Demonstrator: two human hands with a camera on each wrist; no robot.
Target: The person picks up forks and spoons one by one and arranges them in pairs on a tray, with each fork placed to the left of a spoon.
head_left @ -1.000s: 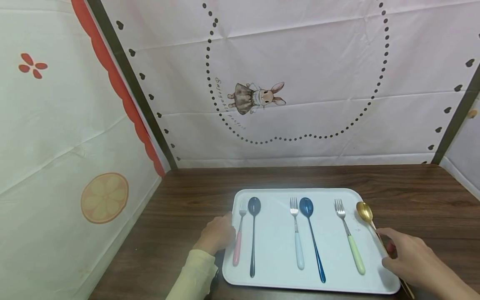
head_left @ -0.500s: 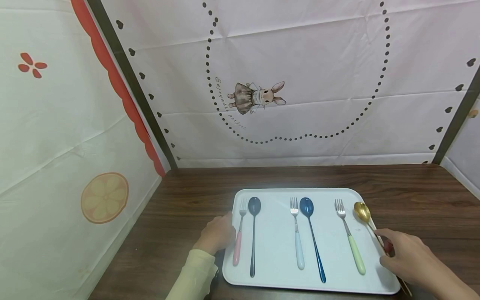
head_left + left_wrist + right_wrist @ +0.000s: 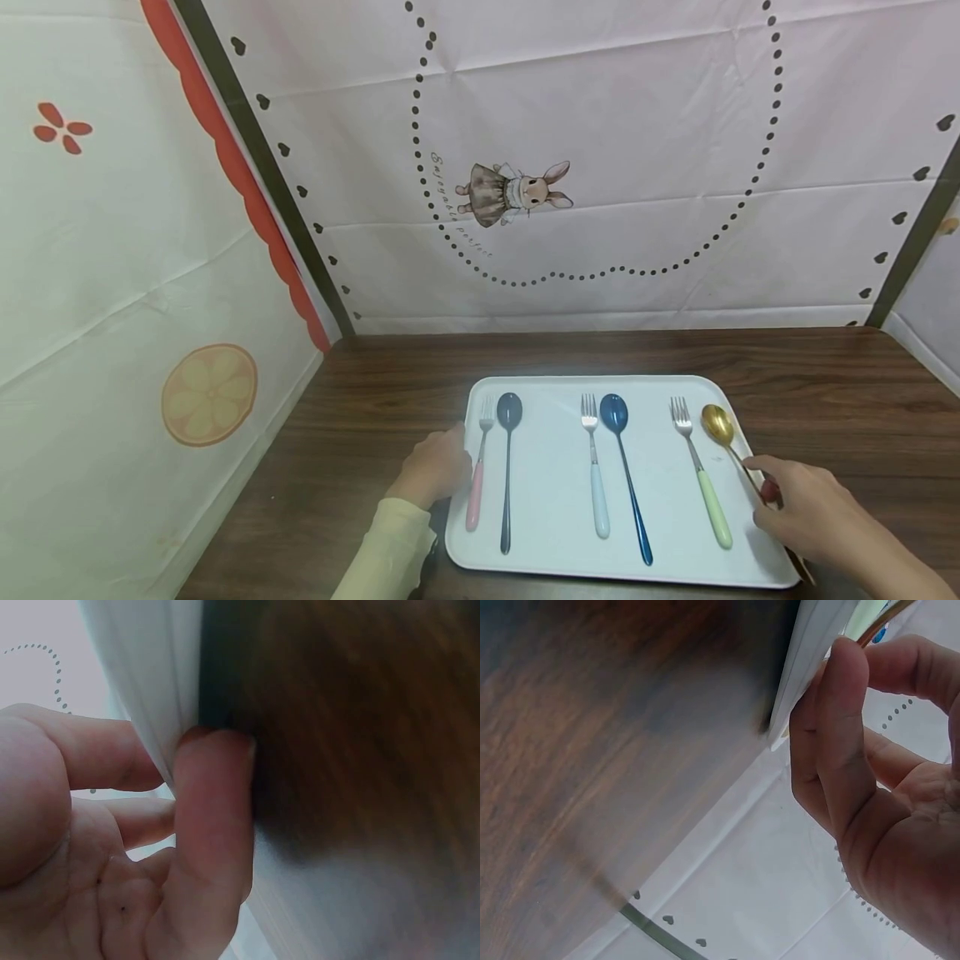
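At the right edge of the white tray (image 3: pixel 547 500), my right hand (image 3: pixel 821 508) pinches the handle of a gold spoon (image 3: pixel 717 425). The spoon's bowl lies over the tray beside a green-handled fork (image 3: pixel 711 504); its handle slants across the rim. In the right wrist view, thumb and fingertips meet on the handle (image 3: pixel 885 621) close to the tray's side. My left hand (image 3: pixel 435 467) grips the tray's left rim, next to a pink-handled fork (image 3: pixel 476 492). The left wrist view shows the thumb (image 3: pixel 214 817) curled against the tray wall (image 3: pixel 161 652).
Also on the tray are a dark grey spoon (image 3: pixel 508 450), a light-blue-handled fork (image 3: pixel 597 492) and a dark blue spoon (image 3: pixel 626 467). The tray stands on a brown wooden table (image 3: pixel 390 392), with a printed cloth (image 3: pixel 637 167) hanging behind and at the sides.
My right hand has shifted slightly left with the gold spoon, whose bowl is now nearer the green-handled fork. The left hand and the tray have stayed in place.
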